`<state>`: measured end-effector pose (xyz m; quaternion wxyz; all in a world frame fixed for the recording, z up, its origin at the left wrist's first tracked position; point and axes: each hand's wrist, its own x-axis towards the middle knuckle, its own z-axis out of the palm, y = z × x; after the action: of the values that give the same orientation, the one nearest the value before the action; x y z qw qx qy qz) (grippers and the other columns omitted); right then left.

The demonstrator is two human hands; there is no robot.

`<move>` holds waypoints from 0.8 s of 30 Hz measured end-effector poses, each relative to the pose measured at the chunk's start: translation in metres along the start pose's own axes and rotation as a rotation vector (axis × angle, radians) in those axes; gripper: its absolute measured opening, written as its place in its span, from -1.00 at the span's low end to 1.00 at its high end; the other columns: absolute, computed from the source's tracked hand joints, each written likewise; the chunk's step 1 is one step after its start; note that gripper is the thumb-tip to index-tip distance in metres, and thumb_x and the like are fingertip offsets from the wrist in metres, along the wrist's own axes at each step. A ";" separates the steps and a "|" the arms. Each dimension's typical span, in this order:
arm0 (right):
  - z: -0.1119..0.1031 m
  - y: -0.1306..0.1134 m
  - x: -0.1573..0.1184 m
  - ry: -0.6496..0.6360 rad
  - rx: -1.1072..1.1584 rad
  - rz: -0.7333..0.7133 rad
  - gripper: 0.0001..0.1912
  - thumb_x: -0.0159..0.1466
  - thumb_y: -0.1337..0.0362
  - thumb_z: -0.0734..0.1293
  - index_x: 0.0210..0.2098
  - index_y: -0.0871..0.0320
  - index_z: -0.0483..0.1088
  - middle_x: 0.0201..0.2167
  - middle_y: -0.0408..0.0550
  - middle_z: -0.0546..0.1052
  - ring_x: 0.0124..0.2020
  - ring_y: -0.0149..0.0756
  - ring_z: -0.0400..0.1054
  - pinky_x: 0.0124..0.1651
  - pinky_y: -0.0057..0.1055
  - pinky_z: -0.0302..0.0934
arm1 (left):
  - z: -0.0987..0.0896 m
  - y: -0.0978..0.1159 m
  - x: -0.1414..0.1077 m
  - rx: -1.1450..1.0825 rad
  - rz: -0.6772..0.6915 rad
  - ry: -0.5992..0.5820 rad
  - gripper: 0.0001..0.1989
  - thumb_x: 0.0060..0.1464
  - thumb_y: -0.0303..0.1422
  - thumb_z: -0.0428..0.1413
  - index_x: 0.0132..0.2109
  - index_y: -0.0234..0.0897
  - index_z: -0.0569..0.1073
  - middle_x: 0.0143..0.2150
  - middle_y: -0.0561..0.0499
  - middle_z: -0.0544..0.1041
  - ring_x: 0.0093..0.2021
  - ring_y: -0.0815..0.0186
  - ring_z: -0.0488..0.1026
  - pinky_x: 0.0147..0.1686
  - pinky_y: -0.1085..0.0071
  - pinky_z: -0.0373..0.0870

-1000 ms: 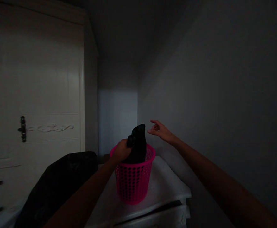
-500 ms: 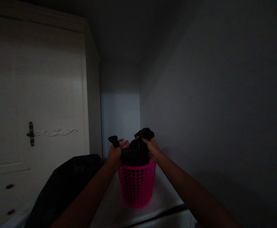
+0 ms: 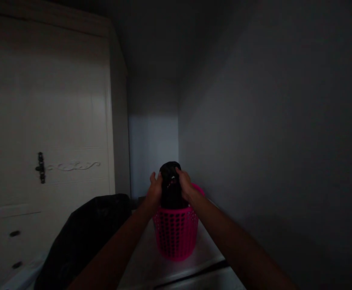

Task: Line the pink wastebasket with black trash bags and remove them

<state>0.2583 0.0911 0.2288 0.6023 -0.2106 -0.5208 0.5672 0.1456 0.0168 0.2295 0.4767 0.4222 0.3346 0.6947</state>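
Observation:
A black plastic bag rises out of a pink perforated basket, its top gathered above the rim. My left hand grips the bag's gathered top from the left, thumb raised. From the right, my right hand pinches the same gathered part. The two hands are close together, with a small gap showing through the plastic between them. Dim light hides the bag's lower part and the far fingers.
The basket stands on a pale flat surface with a dark seam across its front. A large black bag bulges at the left. Behind it stands a white wardrobe with a dark handle. A grey wall runs along the right.
My hands have come together over the basket, bringing the two separate bag ends into one gathered top. More of the basket's back rim now shows on the right.

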 end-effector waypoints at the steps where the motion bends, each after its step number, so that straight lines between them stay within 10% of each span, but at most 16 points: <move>1: 0.001 -0.001 -0.003 0.015 0.022 -0.035 -0.54 0.07 -0.13 0.50 -0.26 0.09 0.46 -0.48 -0.20 0.55 -0.42 -0.27 0.40 -0.30 -0.36 0.32 | 0.001 0.002 -0.003 0.020 -0.005 -0.003 -0.22 0.10 -0.07 0.35 0.36 -0.18 0.28 0.07 -0.18 0.64 -0.04 0.13 0.65 0.00 0.24 0.58; 9: 0.001 -0.014 -0.020 -0.256 -0.155 -0.088 -0.76 0.01 0.15 0.53 -0.34 0.08 0.56 -0.39 -0.19 0.62 -0.33 -0.29 0.47 -0.21 -0.39 0.32 | 0.001 0.000 0.000 0.012 -0.166 -0.142 -0.56 -0.07 -0.22 0.44 -0.07 -0.35 0.57 -0.27 -0.13 0.69 -0.28 0.15 0.65 -0.26 0.28 0.59; 15: 0.000 -0.029 -0.039 -0.454 -0.160 -0.024 -0.40 0.00 0.20 0.60 0.06 -0.02 0.58 0.05 -0.10 0.65 0.11 -0.13 0.49 0.26 -0.18 0.28 | -0.008 -0.009 0.012 0.044 0.086 -0.096 -0.52 -0.28 -0.24 0.45 -0.16 -0.32 0.58 -0.31 -0.06 0.67 -0.33 0.19 0.60 -0.31 0.31 0.55; 19: 0.005 -0.023 -0.042 -0.389 -0.358 -0.152 -0.20 -0.07 0.14 0.67 0.16 -0.04 0.50 0.14 -0.07 0.57 0.17 -0.10 0.43 0.30 -0.13 0.25 | -0.008 -0.012 0.018 0.112 0.191 -0.037 -0.56 -0.18 -0.13 0.40 -0.20 -0.29 0.54 -0.34 -0.04 0.63 -0.30 0.19 0.60 -0.25 0.27 0.57; 24: 0.010 -0.009 -0.028 -0.155 -0.556 -0.395 -0.64 0.16 -0.05 0.50 -0.23 0.10 0.61 -0.09 -0.01 0.58 0.02 -0.11 0.43 0.19 -0.18 0.28 | -0.008 -0.010 0.028 0.284 0.197 0.046 -0.64 0.07 -0.08 0.28 -0.17 -0.27 0.48 -0.30 -0.08 0.64 -0.23 0.16 0.62 -0.20 0.24 0.58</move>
<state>0.2585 0.0602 0.2294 0.5789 -0.2181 -0.7302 0.2903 0.1367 0.0458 0.2243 0.3341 0.5001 0.3970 0.6933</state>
